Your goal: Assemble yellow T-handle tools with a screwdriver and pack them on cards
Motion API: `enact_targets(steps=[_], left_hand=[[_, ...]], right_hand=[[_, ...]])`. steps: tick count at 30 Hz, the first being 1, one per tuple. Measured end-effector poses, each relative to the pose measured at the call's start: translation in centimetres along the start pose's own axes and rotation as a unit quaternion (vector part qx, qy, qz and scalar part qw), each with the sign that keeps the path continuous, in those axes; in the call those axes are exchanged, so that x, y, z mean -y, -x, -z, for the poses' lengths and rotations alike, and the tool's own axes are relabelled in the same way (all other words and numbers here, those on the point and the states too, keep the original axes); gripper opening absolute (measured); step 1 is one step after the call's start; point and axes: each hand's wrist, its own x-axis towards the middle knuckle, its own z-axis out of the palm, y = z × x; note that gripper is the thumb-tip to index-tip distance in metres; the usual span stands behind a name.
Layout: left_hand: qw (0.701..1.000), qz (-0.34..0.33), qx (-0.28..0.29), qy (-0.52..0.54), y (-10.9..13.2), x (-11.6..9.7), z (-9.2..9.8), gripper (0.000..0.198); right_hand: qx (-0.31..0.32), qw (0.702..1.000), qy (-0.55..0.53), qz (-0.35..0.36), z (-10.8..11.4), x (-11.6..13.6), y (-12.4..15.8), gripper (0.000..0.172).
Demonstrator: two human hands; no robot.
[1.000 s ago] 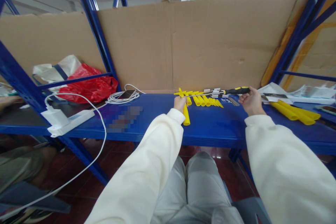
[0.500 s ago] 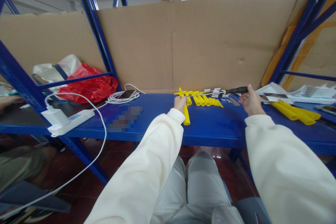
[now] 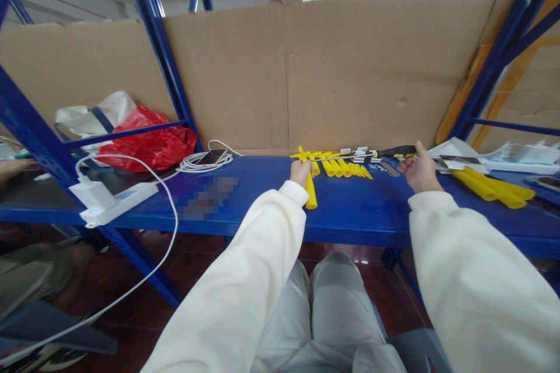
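Note:
My left hand (image 3: 300, 172) is closed around a yellow plastic tube piece (image 3: 311, 193) whose upper end has pointed, cross-like arms. Out to the right, my right hand (image 3: 419, 170) has its fingers at the end of the handle of a long screwdriver (image 3: 395, 152), black with yellow. Its thin shaft runs left, nearly level, to the top of the piece in my left hand. Where the tip meets the piece is too small to make out. Behind the shaft, several yellow tubes (image 3: 338, 169) and smaller yellow pointed pieces (image 3: 359, 171) lie in a row.
Small metal parts (image 3: 389, 169) lie on the blue shelf (image 3: 262, 210). More yellow tubes (image 3: 494, 186) are at the right. Coiled white cable (image 3: 199, 162), a power strip (image 3: 126, 201) and a red bag (image 3: 149, 137) sit left. A cardboard panel (image 3: 350, 70) stands behind. Another person's hand shows far left.
My right hand and its fingers have shifted slightly on the screwdriver's handle, showing more of its yellow. My left hand and the yellow piece stay in place.

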Motion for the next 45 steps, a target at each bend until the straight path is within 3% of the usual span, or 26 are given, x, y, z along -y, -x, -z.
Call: enact_targets(steps=[5,11,18,24,33,45], left_hand=[[1.0,-0.006,-0.001,0.003,-0.1,0.1,0.0,0.025],[1.0,-0.009,-0.005,0.001,-0.3,0.2,0.0,0.02],[1.0,-0.003,0.002,0.003,-0.3,0.1,0.0,0.024],[1.0,0.001,0.006,0.0,0.0,0.0,0.1,0.029],[1.0,0.0,0.005,-0.009,0.2,-0.2,0.1,0.032],[1.0,-0.003,0.014,-0.011,-0.2,0.1,0.2,0.017]], right_hand=[[-0.032,0.999,0.007,-0.02,-0.4,0.4,0.4,0.046],[-0.054,0.997,0.048,0.023,-0.8,-0.1,0.5,0.046],[-0.093,0.995,0.032,-0.009,-1.3,0.4,1.2,0.039],[-0.035,0.999,-0.011,-0.019,-1.2,0.7,1.3,0.041],[-0.058,0.998,0.005,-0.011,-1.5,0.7,1.7,0.03],[-0.032,0.998,0.052,0.014,-0.8,0.3,1.2,0.04]])
